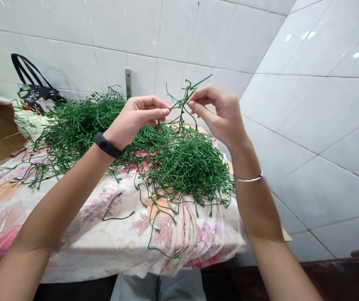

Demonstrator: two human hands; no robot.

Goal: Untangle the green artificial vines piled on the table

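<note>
While left hand (138,113) and right hand (221,110) hold a green sprig (185,97) in tight pinches, stem pile (195,167) lies below | tablecloth edge (82,271) on their near side | tiled wall (308,125) beyond, rightward | air open above

The left edge cut off the brown packaging (0,131), green stems (82,119) partly hid the bag (35,97) at upper left, the bottom edge cropped the trousers (135,288), and at upper centre the left hand (140,110) and right hand (221,110) covered bits of the sprig (185,99).
</note>
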